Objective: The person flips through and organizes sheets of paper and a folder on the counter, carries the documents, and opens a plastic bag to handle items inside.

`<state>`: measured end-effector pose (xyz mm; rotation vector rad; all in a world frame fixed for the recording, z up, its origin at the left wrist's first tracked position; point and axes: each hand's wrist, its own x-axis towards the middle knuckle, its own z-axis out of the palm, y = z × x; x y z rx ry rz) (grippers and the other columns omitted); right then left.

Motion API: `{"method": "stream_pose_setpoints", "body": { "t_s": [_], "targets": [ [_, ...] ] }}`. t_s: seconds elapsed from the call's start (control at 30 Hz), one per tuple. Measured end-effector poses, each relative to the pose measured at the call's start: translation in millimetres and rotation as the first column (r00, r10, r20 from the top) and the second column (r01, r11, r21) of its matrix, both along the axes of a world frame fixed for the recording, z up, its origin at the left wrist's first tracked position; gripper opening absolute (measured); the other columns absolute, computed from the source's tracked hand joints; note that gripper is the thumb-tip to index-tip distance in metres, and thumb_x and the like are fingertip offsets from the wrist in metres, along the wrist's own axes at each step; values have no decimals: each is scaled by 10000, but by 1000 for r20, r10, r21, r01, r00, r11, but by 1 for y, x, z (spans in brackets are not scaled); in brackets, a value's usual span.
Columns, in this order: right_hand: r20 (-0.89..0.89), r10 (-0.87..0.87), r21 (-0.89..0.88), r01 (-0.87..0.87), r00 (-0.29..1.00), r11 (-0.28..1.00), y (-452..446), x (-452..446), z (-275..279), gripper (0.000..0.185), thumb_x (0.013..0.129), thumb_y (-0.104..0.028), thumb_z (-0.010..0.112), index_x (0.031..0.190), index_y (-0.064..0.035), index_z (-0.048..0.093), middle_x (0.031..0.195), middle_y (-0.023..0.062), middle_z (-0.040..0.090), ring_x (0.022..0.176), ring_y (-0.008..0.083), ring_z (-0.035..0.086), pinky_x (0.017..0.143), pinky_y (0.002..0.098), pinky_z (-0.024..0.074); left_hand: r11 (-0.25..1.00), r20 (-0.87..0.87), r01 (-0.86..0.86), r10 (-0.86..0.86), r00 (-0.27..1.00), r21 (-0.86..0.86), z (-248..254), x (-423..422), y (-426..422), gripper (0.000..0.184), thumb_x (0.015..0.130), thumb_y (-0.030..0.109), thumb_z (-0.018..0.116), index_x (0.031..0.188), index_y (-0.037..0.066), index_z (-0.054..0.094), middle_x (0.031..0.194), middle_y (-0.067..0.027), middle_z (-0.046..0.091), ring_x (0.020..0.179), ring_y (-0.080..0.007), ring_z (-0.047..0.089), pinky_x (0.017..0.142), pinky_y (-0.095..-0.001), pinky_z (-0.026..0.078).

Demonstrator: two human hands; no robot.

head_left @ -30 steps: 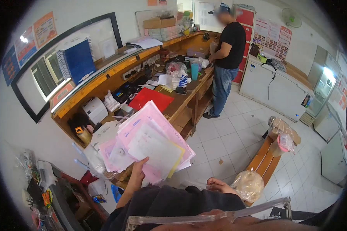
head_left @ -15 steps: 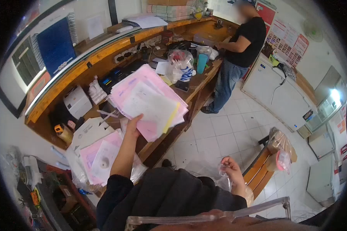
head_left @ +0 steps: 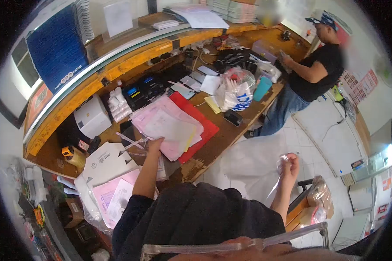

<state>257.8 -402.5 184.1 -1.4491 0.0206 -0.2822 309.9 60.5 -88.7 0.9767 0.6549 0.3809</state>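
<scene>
My left hand (head_left: 156, 144) grips the lower left edge of a stack of pink and white papers (head_left: 167, 126), with a yellow strip along its right side. The stack overlaps a red folder (head_left: 204, 128) on the wooden table; whether it rests fully on it I cannot tell. Out to the right, my right hand (head_left: 290, 166) pinches the edge of a large transparent plastic bag (head_left: 248, 167), which hangs down beside the table's front edge. More pink and white papers (head_left: 113, 198) lie near my left forearm, next to a folded white carton (head_left: 103, 164).
On the table (head_left: 217, 148) are a phone (head_left: 233, 118), a turquoise cup (head_left: 262, 89) and a filled plastic bag (head_left: 235, 93). A white box (head_left: 92, 117) stands at the left. A co-worker (head_left: 315, 65) stands at the far end. A wooden bench (head_left: 294, 217) is at right.
My left hand has lowered the paper stack toward the table, and the red folder now shows beneath it. My right hand has risen and moved right, spreading the plastic bag out.
</scene>
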Motion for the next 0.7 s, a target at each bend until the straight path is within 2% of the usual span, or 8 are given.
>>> {"method": "stream_pose_setpoints", "body": {
  "t_s": [0.13,0.2,0.23,0.3,0.37,0.5,0.63,0.7],
  "targets": [
    [236,-41,-243,99,971,965,39,38,25,178,798,6,517,960,-65,497,900,7,493,790,73,467,680,193,375,936,-81,-216,246,966,277,-30,-3,6,741,605,110,746,1191,-76,332,1131,-215,465,969,-308,520,790,-380,457],
    [441,132,-408,66,888,911,70,49,25,243,781,44,501,1007,-42,486,981,72,495,955,152,465,844,274,380,737,-21,-340,432,901,584,-14,-13,-6,847,579,230,788,1191,-104,307,1136,-251,433,1014,-335,476,901,-399,377],
    [436,257,-481,-18,862,877,83,52,25,246,785,27,515,1020,-39,485,1019,105,493,997,194,469,882,301,366,473,-149,-158,548,823,867,49,-29,-34,833,633,286,755,1236,-74,307,1111,-233,452,1064,-342,429,953,-381,299],
    [367,530,-622,-222,764,751,117,57,20,267,791,-11,543,1049,-35,482,1104,159,477,1060,275,467,926,348,350,513,8,-114,205,979,850,102,-43,-57,689,753,260,663,1275,-27,316,1090,-166,484,1054,-294,440,940,-365,304],
    [269,803,-717,-446,532,536,147,50,19,325,778,-43,579,1086,-40,476,1178,195,445,1096,339,443,936,393,344,851,205,221,-352,913,477,172,-66,-102,495,847,183,554,1271,17,361,1100,-84,505,1035,-195,456,902,-321,338],
    [122,986,-799,-579,111,164,174,54,-14,488,741,-97,636,1184,-60,435,1238,210,399,1144,347,404,960,415,321,927,296,157,-265,918,341,220,-71,-146,333,875,105,487,1197,27,458,1093,-35,541,989,-101,488,825,-241,395],
    [282,952,-733,-615,117,293,160,94,-17,608,721,-172,660,1255,-84,383,1267,215,362,1198,343,336,989,424,275,808,192,71,-223,956,585,224,-101,-115,264,859,71,485,1113,12,522,1032,-40,575,928,-119,525,806,-251,411],
    [298,794,-808,-302,530,505,155,99,13,737,623,-168,742,1258,-85,378,1358,182,276,1219,337,300,975,439,254,644,184,128,-395,900,754,236,-117,-115,196,831,45,484,997,-8,575,985,-84,606,909,-179,565,812,-285,422]
  ]
}}
